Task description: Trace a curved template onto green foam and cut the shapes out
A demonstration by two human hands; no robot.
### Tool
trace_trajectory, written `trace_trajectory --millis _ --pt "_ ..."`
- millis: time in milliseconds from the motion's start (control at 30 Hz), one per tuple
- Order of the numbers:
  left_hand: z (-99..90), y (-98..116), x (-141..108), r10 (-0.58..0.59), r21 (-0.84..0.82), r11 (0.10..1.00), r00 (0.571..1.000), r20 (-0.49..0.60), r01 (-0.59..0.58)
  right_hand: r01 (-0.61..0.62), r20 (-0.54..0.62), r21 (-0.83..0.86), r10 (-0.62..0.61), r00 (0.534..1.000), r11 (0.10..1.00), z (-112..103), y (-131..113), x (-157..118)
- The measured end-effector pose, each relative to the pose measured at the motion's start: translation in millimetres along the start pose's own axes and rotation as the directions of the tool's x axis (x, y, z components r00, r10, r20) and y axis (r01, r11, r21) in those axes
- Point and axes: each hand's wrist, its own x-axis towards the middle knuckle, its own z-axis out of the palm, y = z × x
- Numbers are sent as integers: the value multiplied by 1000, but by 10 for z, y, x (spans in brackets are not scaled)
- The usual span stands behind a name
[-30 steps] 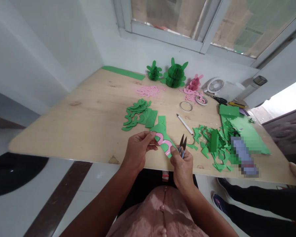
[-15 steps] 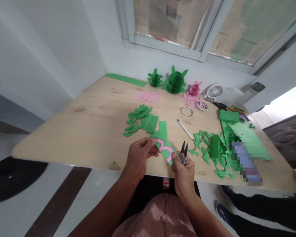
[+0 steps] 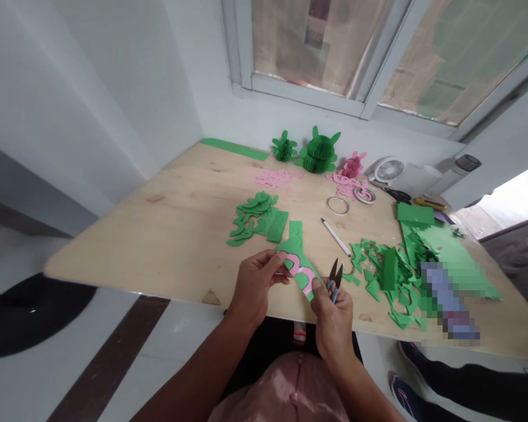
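Note:
My left hand pinches the upper left end of a pink paper cut-out lying over green paper. The pink piece has curved, wavy edges with dark outlines. At its lower right end, my right hand presses the papers between thumb and fingers. That same hand also keeps a pair of scissors in its fingers, the dark blades pointing up and apart, the handles mostly hidden. Just beyond the hands lies a green paper strip with pencil-like lines on it.
Green cut-outs lie left of centre, pink ones behind. A white pen, tape rolls, green scraps and a small fan are to the right. Folded paper figures stand by the wall. Someone's legs show lower right.
The camera view has shifted a little, so everything sits slightly lower and further right. Both hands keep their hold on the papers, and the scissors stay in my right hand.

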Motion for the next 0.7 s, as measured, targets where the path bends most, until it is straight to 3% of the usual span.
trace_trajectory --millis 700 --pt "-12 -52 43 4 -7 1000 1000 29 -4 12 1 33 -12 1000 999 21 -34 15"
